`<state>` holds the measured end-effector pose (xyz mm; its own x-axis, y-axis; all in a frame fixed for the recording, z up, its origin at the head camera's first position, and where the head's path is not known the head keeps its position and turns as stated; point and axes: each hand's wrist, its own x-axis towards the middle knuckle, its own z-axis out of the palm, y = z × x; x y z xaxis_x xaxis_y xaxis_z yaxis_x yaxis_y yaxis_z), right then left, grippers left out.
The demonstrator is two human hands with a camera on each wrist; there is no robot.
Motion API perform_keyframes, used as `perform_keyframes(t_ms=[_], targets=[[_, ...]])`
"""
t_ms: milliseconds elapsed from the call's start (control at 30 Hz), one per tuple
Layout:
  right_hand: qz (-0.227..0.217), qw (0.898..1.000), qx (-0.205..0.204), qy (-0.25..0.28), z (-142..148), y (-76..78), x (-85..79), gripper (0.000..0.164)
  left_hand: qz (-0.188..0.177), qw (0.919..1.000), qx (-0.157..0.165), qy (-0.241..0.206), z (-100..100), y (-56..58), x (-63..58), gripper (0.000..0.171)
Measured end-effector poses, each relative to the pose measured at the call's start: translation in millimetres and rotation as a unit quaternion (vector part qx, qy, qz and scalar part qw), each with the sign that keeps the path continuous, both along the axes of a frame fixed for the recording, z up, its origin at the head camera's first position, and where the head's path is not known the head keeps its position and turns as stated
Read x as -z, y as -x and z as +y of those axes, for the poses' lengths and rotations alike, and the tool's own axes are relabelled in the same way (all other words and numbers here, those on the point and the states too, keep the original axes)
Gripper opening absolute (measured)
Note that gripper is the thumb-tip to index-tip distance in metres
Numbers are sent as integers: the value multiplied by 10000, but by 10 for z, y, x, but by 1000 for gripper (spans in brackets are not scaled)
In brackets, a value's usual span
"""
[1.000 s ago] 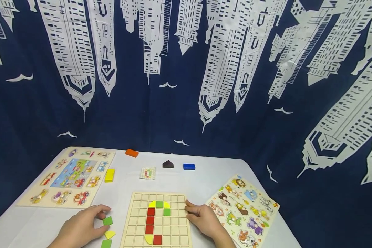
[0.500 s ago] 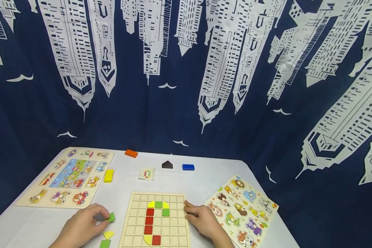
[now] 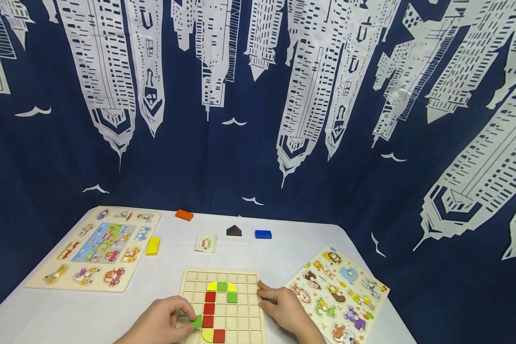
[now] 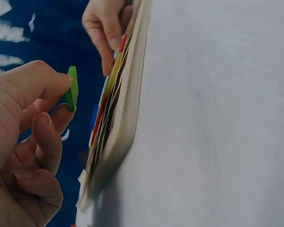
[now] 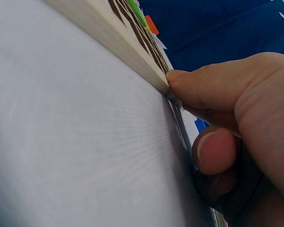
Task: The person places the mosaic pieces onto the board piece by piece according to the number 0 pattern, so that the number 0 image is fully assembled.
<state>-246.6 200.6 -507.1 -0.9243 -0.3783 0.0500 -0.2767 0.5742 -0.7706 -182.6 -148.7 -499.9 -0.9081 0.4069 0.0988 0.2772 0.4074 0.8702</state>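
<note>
My left hand (image 3: pixel 163 319) pinches a green square tile (image 3: pixel 196 322) between thumb and fingertips. In the head view it is over the left part of the wooden grid board (image 3: pixel 245 325), close beside the red tiles (image 3: pixel 208 309). The left wrist view shows the tile (image 4: pixel 72 89) tilted and apart from the board, with the other fingers curled below. On the board, yellow, green and red tiles form a bent line. My right hand (image 3: pixel 285 308) holds the board's right edge with thumb and finger; in the right wrist view the thumb (image 5: pixel 199 87) touches that edge.
A small pattern card (image 3: pixel 205 243) lies behind the board, near yellow (image 3: pixel 153 246), orange (image 3: pixel 184 215), dark (image 3: pixel 234 231) and blue (image 3: pixel 263 234) blocks. A vehicle puzzle (image 3: pixel 79 282) lies at the left, and an animal puzzle (image 3: pixel 341 282) at the right. A dark curtain (image 3: pixel 223 167) hangs behind the table.
My left hand has picked up the green tile from the table left of the board and carried it right, over the board. The right hand stays at the board's edge.
</note>
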Motion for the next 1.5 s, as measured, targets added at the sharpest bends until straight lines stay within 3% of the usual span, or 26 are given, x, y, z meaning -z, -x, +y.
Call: perform_keyframes(t_ms=[100,200,333,467,733,1000,1167,1233,1367,1500], targets=[[-7,10000,-1,27,-2,5,-2,35,578,9975,217,336,186,60,-25,13],[-12,10000,-17,58,-6,9,-7,35,1070,9914,156,743,360,134,-58,16],[-24,10000,-15,35,-7,7,-9,35,1266,9853,85,1147,559,211,-110,18],[18,10000,-8,-32,-2,0,-2,36,1356,9804,340,1388,713,258,-160,14],[61,10000,-39,42,-7,-7,-8,36,1841,9569,162,2241,850,379,-111,16],[13,10000,3,47,-4,-8,-23,36,1786,9630,205,2008,891,446,-109,15],[31,10000,1,33,3,-1,-17,35,1787,9616,21,2085,903,441,-141,17],[47,10000,6,7,1,0,-13,35,1666,9654,35,2007,858,418,-160,15],[55,10000,23,-57,-11,-2,-3,36,1327,9755,121,1748,593,310,-271,3],[8,10000,47,-85,1,-11,-10,36,896,9832,-53,1590,141,169,-410,9]])
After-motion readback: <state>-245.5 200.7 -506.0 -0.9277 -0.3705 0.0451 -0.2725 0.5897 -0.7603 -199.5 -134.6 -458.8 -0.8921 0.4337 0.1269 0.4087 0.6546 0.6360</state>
